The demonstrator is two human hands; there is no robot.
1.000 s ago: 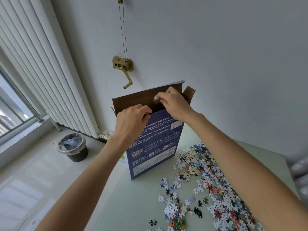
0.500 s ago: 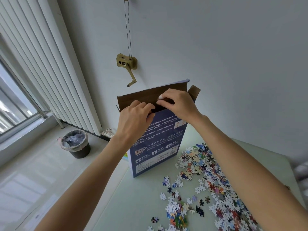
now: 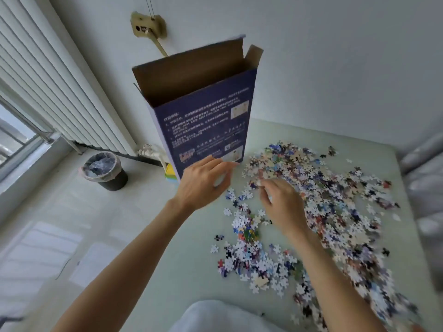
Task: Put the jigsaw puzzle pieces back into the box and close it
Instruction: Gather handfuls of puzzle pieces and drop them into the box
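The tall dark-blue puzzle box [image 3: 203,121] stands upright at the table's far left corner, with its top flaps open and the brown inside showing. My left hand [image 3: 203,183] hovers with relaxed, spread fingers just in front of the box's lower edge and holds nothing. A wide scatter of jigsaw pieces [image 3: 335,188] covers the right half of the pale green table [image 3: 167,259]. My right hand [image 3: 282,204] reaches down onto the near-left edge of that pile, its fingertips curled and pinched together on pieces.
On the floor to the left stands a dark waste bin [image 3: 105,170] lined with a bag, below a white radiator [image 3: 60,92]. A brass crank fitting [image 3: 148,26] hangs on the wall behind the box. White fabric [image 3: 215,317] shows at the bottom edge.
Both hands have let go of the box's top opening and dropped to the table. The left now sits by the box's base and the right is on the pieces. The view tilted down.
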